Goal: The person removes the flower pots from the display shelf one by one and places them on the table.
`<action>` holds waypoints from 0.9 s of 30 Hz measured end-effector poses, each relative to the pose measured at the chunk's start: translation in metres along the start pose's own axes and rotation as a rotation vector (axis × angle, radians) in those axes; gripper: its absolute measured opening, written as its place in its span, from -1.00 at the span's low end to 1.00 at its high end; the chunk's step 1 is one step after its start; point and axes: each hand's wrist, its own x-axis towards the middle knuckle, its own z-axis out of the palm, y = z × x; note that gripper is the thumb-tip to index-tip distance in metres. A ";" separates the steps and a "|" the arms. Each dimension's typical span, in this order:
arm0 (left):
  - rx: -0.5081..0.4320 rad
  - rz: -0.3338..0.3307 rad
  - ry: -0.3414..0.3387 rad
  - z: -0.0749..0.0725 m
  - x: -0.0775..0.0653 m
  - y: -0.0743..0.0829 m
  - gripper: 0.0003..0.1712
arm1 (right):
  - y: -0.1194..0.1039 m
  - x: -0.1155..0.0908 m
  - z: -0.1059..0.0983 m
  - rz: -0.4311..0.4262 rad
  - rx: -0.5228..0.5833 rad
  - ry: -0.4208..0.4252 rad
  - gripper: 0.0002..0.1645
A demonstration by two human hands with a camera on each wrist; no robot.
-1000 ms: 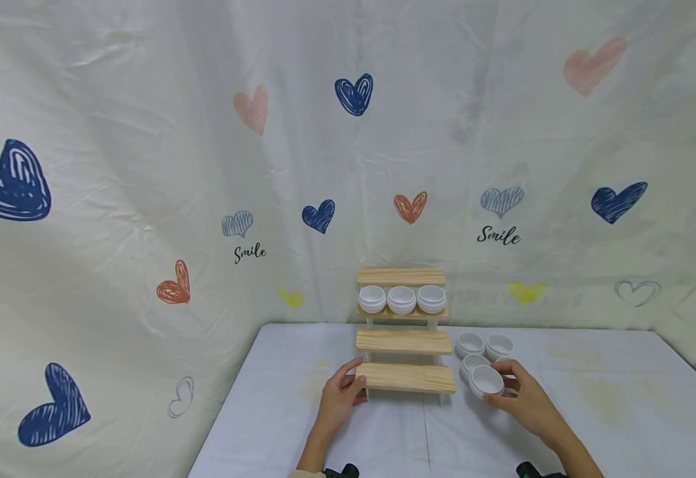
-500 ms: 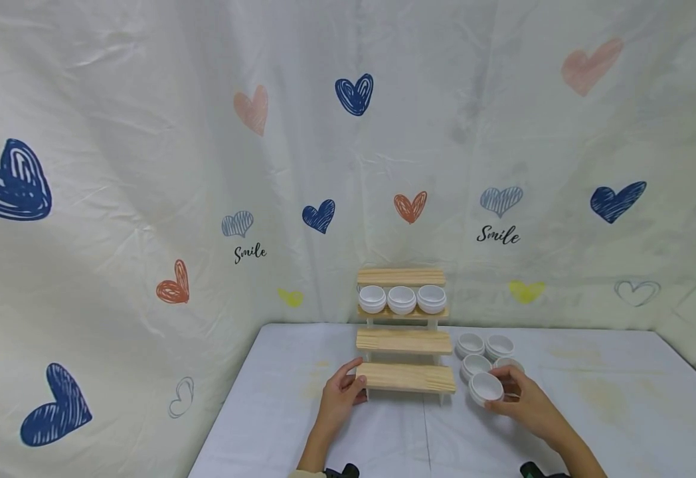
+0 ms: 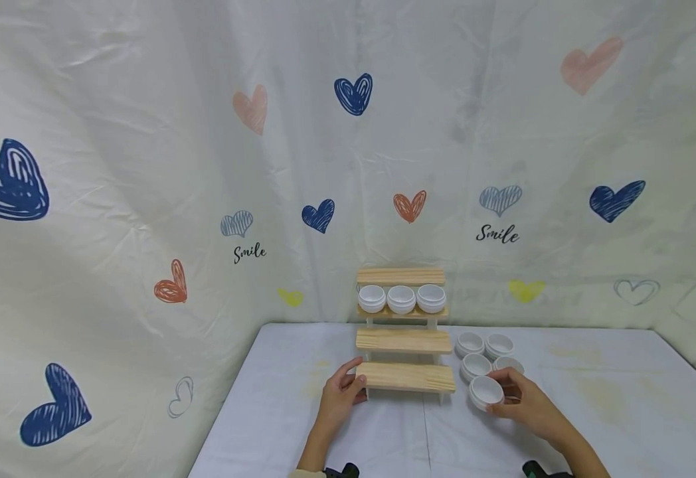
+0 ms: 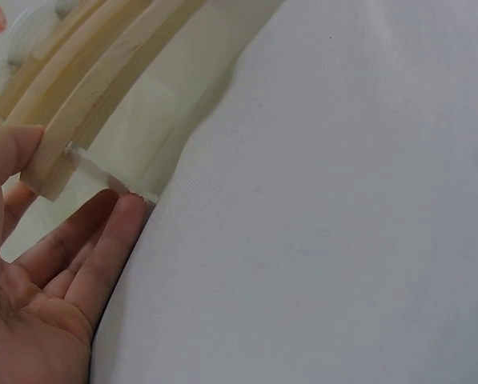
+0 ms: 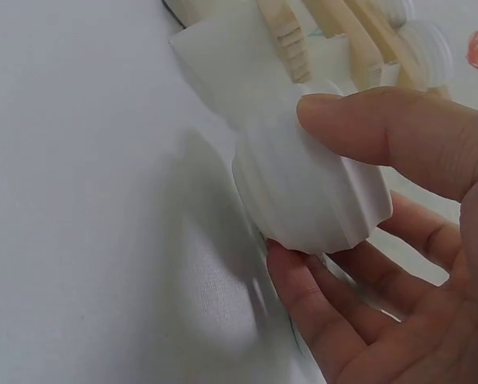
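Note:
In the head view, a tiered display stand [image 3: 406, 377] with pale wooden shelves and clear supports stands at the middle of the table. My left hand [image 3: 339, 398] grips the left end of its lowest shelf; the left wrist view shows the thumb [image 4: 14, 150] on the board and fingertips by the clear leg [image 4: 102, 174]. To the right of the stand, my right hand [image 3: 526, 403] pinches a small white bowl [image 3: 485, 392] between thumb and fingers. Seen from the right wrist, this bowl [image 5: 311, 184] has ridged sides and is tilted, close over the cloth.
Several white bowls [image 3: 470, 344] are grouped on the white tablecloth [image 3: 593, 425] just behind the held one. Three more bowls [image 3: 402, 300] line the second shelf from the top. A white curtain [image 3: 348, 153] printed with hearts hangs behind the table.
My right hand has shifted slightly toward me with its bowl, and a bowl behind it now shows more fully. The left hand and the stand stay where they were.

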 end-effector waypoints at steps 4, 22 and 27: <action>0.005 0.024 -0.005 0.000 0.000 0.001 -0.40 | 0.002 0.001 -0.002 -0.019 0.009 -0.043 -0.27; -0.015 0.020 -0.004 0.002 0.000 0.002 -0.43 | 0.012 0.002 -0.001 -0.203 0.016 -0.084 -0.36; -0.017 0.017 -0.006 0.002 0.001 0.002 -0.43 | 0.010 0.001 -0.003 -0.213 -0.020 -0.074 -0.36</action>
